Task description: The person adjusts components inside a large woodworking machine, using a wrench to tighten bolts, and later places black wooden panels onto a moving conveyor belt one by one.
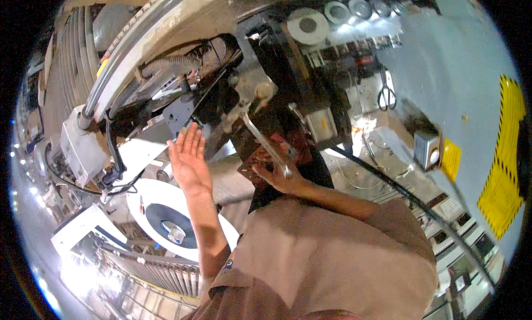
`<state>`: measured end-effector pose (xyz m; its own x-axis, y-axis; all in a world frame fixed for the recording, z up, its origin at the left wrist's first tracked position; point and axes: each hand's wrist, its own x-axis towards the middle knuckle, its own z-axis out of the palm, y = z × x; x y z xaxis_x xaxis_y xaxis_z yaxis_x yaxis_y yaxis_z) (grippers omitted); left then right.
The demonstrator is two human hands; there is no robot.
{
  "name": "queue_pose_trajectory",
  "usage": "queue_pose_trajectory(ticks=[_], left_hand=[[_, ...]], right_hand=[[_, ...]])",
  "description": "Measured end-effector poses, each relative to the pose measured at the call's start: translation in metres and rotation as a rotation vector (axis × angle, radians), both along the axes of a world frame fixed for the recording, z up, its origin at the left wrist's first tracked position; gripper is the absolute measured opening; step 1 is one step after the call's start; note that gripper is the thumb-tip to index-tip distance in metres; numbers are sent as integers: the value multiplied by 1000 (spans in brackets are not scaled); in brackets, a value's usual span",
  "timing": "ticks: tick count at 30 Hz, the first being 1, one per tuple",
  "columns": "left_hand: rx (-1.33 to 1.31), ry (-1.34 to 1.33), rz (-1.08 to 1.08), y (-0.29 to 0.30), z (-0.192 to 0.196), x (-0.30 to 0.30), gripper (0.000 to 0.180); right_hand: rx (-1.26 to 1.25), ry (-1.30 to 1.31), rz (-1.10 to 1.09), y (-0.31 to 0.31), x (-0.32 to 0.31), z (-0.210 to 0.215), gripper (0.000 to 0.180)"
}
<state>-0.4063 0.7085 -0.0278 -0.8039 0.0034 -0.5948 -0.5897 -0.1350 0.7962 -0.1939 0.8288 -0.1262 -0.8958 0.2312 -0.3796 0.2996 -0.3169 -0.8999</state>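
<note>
My left hand [189,159] is raised palm up with its fingers stretched out, holding nothing. It is beside a dark metal plate [180,116] on the machine. My right hand [280,178] is low in front of my body, close to a reddish-brown surface [292,145]. A long shiny metal lever [263,140] slants down from a worn metal joint [255,90], and its lower end overlaps my right hand. Some of the right fingers point left, but the rest are hidden, so whether they grip anything does not show.
Below my left hand lies a large white disc [141,195] with a dark centre. A ribbed hose [172,66] and black cables run along the machine. At the upper right are several rolls [307,26], black-handled scissors [386,95] and a small metal box [426,149]. A black bar [399,189] crosses the right side.
</note>
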Motion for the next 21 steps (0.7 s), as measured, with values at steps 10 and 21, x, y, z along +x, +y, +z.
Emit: queue_pose_trajectory(ticks=[10,21], left_hand=[[58,334,-283,-65,0,122,43],[-125,520,-684,-82,-24,183,29]], right_hand=[[266,-125,-98,-17,104,-12,34],[179,-131,-458,-49,243,-52,38]])
